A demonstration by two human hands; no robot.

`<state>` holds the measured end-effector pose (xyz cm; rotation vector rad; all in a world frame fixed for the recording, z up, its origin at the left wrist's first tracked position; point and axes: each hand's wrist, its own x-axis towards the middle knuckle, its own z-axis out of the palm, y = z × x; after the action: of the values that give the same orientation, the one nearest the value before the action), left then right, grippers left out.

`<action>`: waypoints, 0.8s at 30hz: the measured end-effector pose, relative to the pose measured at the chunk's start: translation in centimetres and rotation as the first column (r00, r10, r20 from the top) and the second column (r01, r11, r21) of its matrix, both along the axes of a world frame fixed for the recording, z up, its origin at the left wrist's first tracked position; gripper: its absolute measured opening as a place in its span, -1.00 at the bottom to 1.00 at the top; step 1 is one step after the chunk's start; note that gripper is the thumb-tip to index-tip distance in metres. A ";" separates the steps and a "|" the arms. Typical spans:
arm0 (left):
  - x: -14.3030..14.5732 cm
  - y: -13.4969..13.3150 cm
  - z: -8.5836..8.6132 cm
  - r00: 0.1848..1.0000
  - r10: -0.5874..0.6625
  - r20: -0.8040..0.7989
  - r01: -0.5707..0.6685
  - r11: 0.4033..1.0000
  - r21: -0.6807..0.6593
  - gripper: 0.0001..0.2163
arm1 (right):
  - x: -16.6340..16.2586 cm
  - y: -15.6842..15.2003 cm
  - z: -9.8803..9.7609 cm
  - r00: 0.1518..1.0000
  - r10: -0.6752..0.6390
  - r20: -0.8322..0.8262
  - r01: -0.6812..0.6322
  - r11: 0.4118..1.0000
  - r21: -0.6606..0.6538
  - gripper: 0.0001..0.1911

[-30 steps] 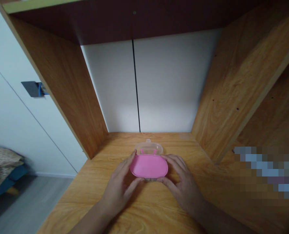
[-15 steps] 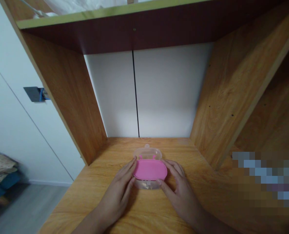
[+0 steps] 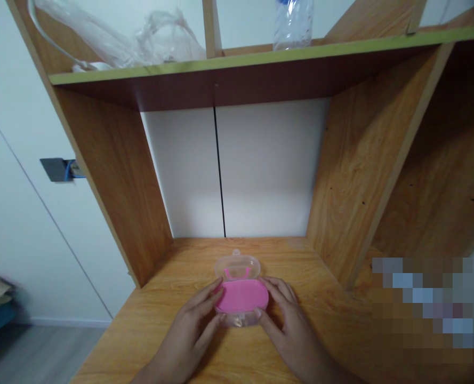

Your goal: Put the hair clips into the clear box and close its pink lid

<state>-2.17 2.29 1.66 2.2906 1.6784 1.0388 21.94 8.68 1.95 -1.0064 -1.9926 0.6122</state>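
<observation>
A small oval box of clear plastic (image 3: 239, 320) rests on the wooden desk, with its clear hinged lid (image 3: 237, 264) standing open at the back. Across the box's top lies a flat pink oval insert (image 3: 241, 296). My left hand (image 3: 192, 325) grips the insert's left end, fingertips over its rim and thumb at the front corner. On the opposite end, my right hand (image 3: 287, 317) has its fingers along the rim and its thumb at the near right edge. What the box holds under the insert is hidden.
Wooden side panels (image 3: 117, 176) flank the desk (image 3: 221, 362). Overhead runs a shelf (image 3: 252, 61) with clear plastic bags (image 3: 168, 40) and a clear bottle (image 3: 293, 26). A blurred patch (image 3: 428, 304) covers the desk's right side.
The view has tilted upward, showing more of the shelf and the bottle. My left fingertips reach slightly farther over the pink insert's rim; both hands stay at its ends.
</observation>
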 end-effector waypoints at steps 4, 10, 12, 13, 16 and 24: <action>0.0 0.1 0.0 1.000 -0.015 0.027 0.015 1.000 -0.015 -0.58 | 0.3 0.0 -0.1 1.000 0.018 0.011 -0.018 0.999 0.028 -0.52; -0.1 0.1 -0.3 0.998 0.012 0.057 -0.009 0.999 -0.054 -0.57 | 0.4 0.6 -0.4 1.000 0.010 -0.024 -0.010 1.000 -0.008 -0.60; 0.0 0.2 -0.3 0.997 0.009 0.080 -0.005 0.999 -0.049 -0.57 | 0.4 0.8 -0.6 1.000 0.001 -0.027 -0.001 1.000 -0.012 -0.61; 0.0 0.2 -0.3 0.996 0.004 0.092 0.000 0.999 -0.044 -0.57 | 0.5 0.8 -0.7 1.000 -0.006 -0.023 0.006 1.000 -0.008 -0.61; 0.1 0.2 -0.1 0.993 -0.013 0.119 0.018 0.999 -0.039 -0.57 | 0.7 0.9 -1.0 1.000 -0.026 0.006 0.026 1.000 0.017 -0.60; 0.2 0.1 0.4 0.990 -0.038 0.134 0.048 0.996 -0.070 -0.56 | 1.3 0.9 -0.5 0.993 -0.037 0.112 0.030 0.997 0.065 -0.60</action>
<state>-2.00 2.40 2.03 2.1519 1.5826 1.0760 23.20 9.60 1.46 -1.0546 -2.0763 0.4807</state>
